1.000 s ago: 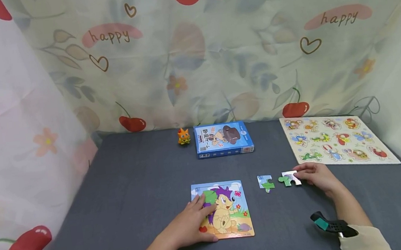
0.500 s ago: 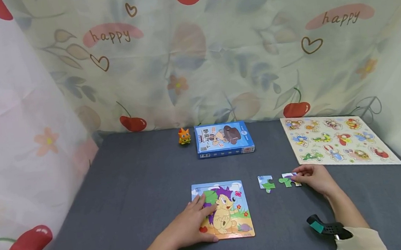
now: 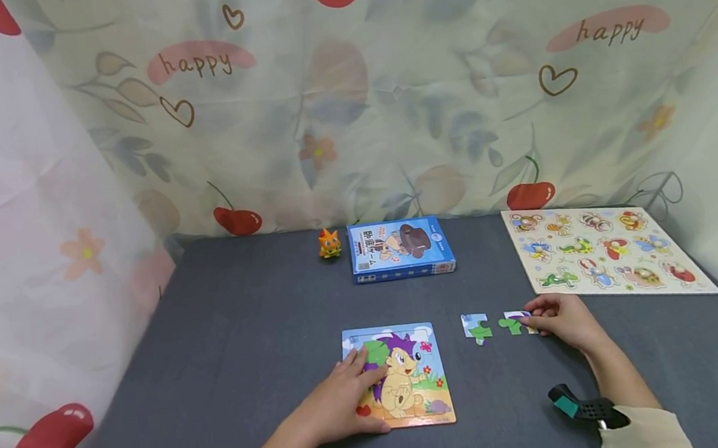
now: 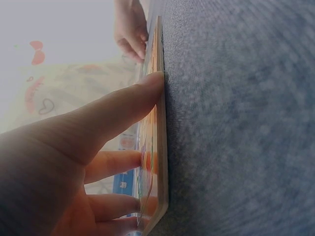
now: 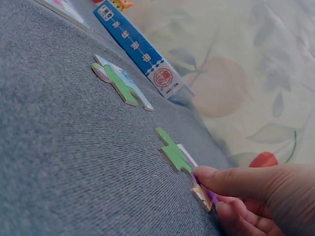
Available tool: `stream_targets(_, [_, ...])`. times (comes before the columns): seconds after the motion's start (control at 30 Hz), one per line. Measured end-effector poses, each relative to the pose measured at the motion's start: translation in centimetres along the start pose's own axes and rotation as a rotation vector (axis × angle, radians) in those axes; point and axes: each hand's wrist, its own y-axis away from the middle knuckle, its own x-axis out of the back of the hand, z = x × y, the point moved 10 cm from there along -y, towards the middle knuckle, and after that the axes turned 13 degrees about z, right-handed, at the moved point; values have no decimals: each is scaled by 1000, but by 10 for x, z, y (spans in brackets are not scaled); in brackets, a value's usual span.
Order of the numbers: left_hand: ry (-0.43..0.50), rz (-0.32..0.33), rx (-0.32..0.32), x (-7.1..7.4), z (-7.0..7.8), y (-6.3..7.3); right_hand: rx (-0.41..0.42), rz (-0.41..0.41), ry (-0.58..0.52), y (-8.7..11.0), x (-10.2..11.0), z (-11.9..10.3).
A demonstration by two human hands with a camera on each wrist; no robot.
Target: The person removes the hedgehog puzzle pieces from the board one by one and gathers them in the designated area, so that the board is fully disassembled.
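My left hand (image 3: 351, 394) rests spread on the left part of a hedgehog jigsaw puzzle (image 3: 424, 381). In the left wrist view, the thumb (image 4: 142, 93) touches the board's near edge, and the other fingers lie on its picture face. Right of the board, my right hand (image 3: 566, 319) pinches a green, purple and white puzzle piece (image 5: 177, 156) by its right side. Its thumb presses on top, with fingertips at the edge. A second puzzle piece (image 3: 476, 327), blue and green, lies flat between the board and the held piece.
Behind the puzzle lies a blue box (image 3: 401, 250), with a small orange toy figure (image 3: 330, 244) to its left. A wooden insect board (image 3: 605, 253) lies at the back right. Patterned cloth (image 3: 351, 144) hangs around the grey table (image 3: 246, 338).
My right hand has shifted slightly left, bringing its thumb onto the puzzle piece. The piece's glare has gone, so its purple and green colours show. My left hand has stayed still.
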Motion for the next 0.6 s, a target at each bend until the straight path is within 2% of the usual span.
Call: stream_targets(0.6, [11, -1, -4, 2, 2, 1, 21, 1, 20, 3, 1, -2])
